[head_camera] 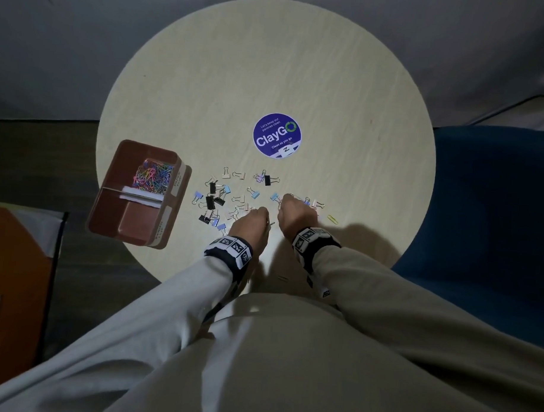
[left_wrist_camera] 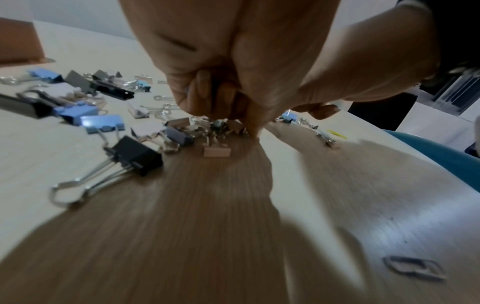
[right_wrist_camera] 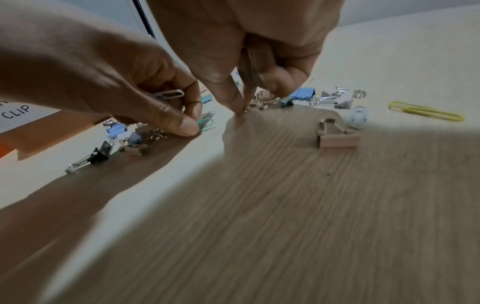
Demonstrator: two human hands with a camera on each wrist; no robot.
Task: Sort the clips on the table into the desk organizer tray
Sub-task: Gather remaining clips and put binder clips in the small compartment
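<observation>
Several binder clips (head_camera: 215,200) in black, blue, pink and white lie scattered on the round table (head_camera: 345,94). The brown organizer tray (head_camera: 134,219) sits at the table's left edge, with coloured paper clips (head_camera: 153,175) in its far compartment. My left hand (head_camera: 261,213) pinches a green paper clip (right_wrist_camera: 206,123) against the table, and a grey paper clip (right_wrist_camera: 168,95) is tucked in its curled fingers. My right hand (right_wrist_camera: 242,109) is just to its right, fingertips down on the table and the other fingers curled. What it holds is hidden.
A yellow paper clip (right_wrist_camera: 426,112) lies to the right of my right hand, and a pink binder clip (right_wrist_camera: 337,137) lies nearer. A grey paper clip (left_wrist_camera: 413,267) lies near the front edge. A purple sticker (head_camera: 277,135) marks the table's middle. A blue chair (head_camera: 486,213) stands to the right.
</observation>
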